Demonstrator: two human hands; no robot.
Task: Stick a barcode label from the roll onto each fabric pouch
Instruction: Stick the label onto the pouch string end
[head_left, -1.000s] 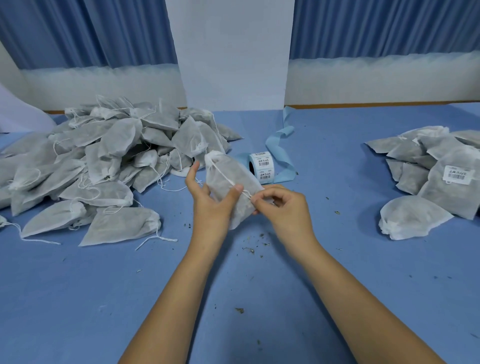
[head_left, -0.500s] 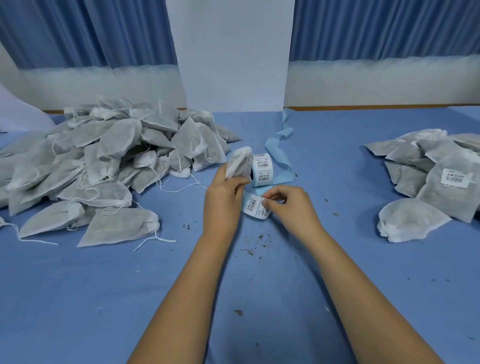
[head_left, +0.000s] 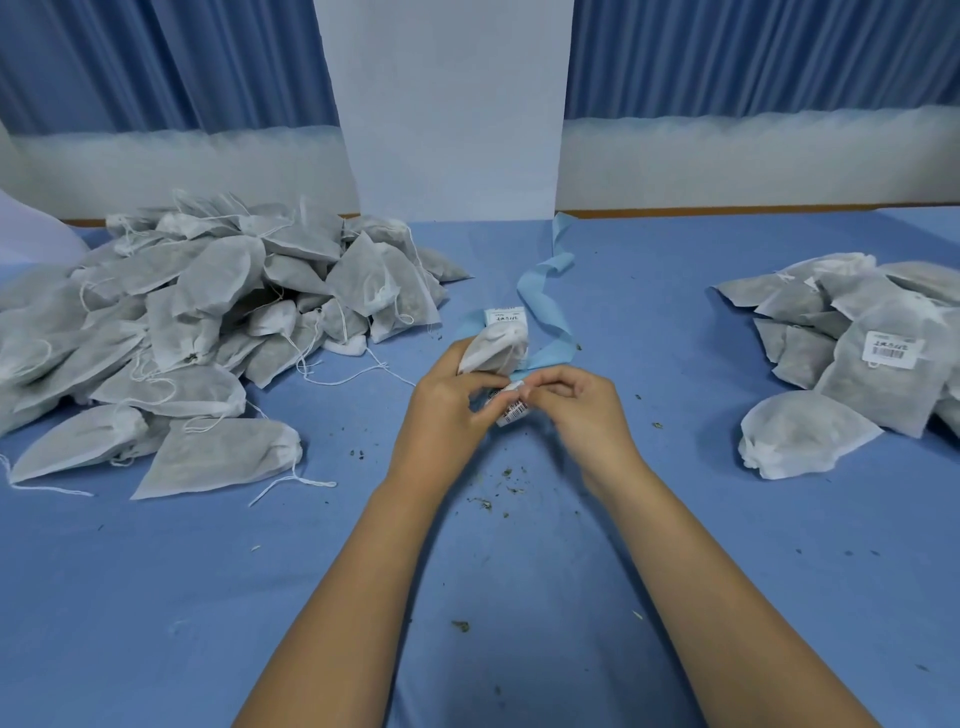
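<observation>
My left hand grips a grey fabric pouch that sticks up past its fingers at the table's middle. My right hand pinches a white barcode label between the two hands; the left thumb also touches it. The label roll stands just behind the pouch, mostly hidden by it, with its light blue backing strip trailing away toward the back. A large heap of unlabelled pouches lies to the left. A smaller pile of pouches lies to the right, one showing a barcode label.
The blue table carries scattered dark crumbs in front of my hands. A white panel stands upright at the back centre, with blue curtains behind. Loose drawstrings trail from the left heap.
The pouch went from being held by both hands to the left hand alone. My right hand reached to the roll and now pinches a label, drawn toward me.
</observation>
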